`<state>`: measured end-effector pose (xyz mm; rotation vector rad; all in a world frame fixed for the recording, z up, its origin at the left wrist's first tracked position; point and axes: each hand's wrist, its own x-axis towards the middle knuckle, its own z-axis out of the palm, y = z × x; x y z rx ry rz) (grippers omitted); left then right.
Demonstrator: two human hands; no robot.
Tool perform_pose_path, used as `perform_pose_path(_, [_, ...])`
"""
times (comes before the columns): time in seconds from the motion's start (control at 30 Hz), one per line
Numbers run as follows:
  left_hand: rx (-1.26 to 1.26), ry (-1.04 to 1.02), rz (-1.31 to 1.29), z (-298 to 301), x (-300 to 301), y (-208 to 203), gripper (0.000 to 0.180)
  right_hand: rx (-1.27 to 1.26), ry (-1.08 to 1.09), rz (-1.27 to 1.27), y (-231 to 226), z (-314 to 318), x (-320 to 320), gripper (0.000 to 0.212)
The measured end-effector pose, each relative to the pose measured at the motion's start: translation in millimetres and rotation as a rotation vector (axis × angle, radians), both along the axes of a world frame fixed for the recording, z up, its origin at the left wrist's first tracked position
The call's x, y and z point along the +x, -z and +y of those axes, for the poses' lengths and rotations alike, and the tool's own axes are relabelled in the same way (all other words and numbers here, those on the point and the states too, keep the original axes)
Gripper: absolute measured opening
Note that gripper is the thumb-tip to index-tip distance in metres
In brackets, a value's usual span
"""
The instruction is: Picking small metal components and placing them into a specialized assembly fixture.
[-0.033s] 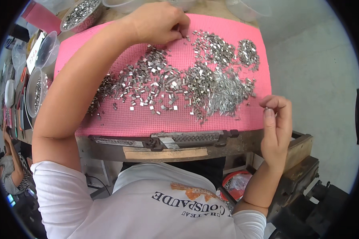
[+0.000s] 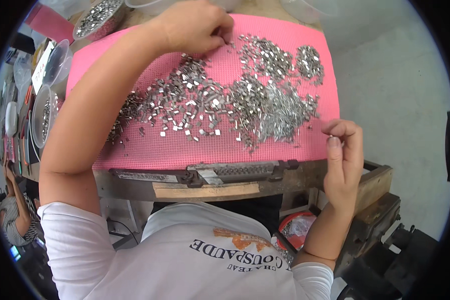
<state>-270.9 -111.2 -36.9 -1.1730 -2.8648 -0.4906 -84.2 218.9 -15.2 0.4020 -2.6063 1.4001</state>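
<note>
Small silvery metal pieces, square and block-shaped, lie in a broad spread (image 2: 185, 102) across a pink textured mat (image 2: 160, 155). At the right of the spread is a heap of thin, pin-like metal pieces (image 2: 280, 117). A small separate pile of metal pieces (image 2: 309, 64) sits at the far right. My left hand (image 2: 197, 27) reaches over the mat's far side, fingers closed together and pointing down beside a few loose pieces; what they hold is hidden. My right hand (image 2: 345, 160) is off the mat's near right corner, thumb and bent fingers in a pinch around something tiny.
Plastic tubs of metal pieces (image 2: 99, 21) stand at the far left, with another tub (image 2: 46, 115) lower down. A metal fixture (image 2: 235, 174) runs along the table's near edge. A red basin (image 2: 295, 230) is below. At the left edge, another person (image 2: 17, 212) is partly visible.
</note>
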Motion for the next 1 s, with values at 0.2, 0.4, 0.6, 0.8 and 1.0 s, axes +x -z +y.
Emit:
perform_pose_path(0.2, [-0.352,-0.150,-0.112,10.5,12.4,-38.9,0.050,0.093,-0.138,0.082,12.1,-21.5,22.2,0.016])
perform_pose_path(0.4, [0.281,-0.179,-0.068,31.5,127.8,-45.2,0.013,0.162,-0.211,0.174,24.2,-38.1,41.0,0.021])
perform_pose_path(0.6, [0.322,-0.221,-0.189,45.4,217.1,-36.5,0.011,0.230,-0.196,0.257,32.9,-44.5,43.3,0.023])
perform_pose_path(0.8, [0.424,-0.287,0.007,72.9,241.5,-3.0,0.016,0.281,-0.165,0.309,28.2,-50.2,45.8,0.022])
perform_pose_path(1.0, [0.387,-0.265,0.095,81.3,238.9,5.8,0.024,0.145,-0.158,0.273,35.5,-39.3,44.8,0.019])
